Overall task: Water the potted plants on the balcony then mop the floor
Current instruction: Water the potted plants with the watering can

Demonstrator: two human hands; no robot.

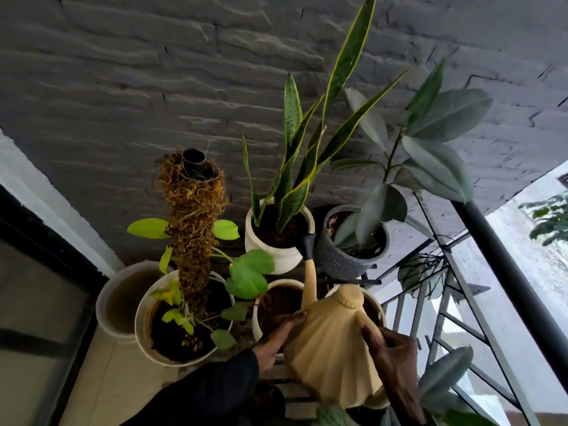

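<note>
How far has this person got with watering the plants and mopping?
Still at the watering. Both hands, left and right, hold the cream watering can, tipped so its black spout sits at the rim of the white pot with the tall striped plant. Whether water is coming out, or which pots are already watered, I cannot tell. Mopping looks unstarted: no mop is in view.

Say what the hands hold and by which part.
Both hands grip the watering can by its ribbed body: left hand on the left side, right hand on the right. Not the spout.
</note>
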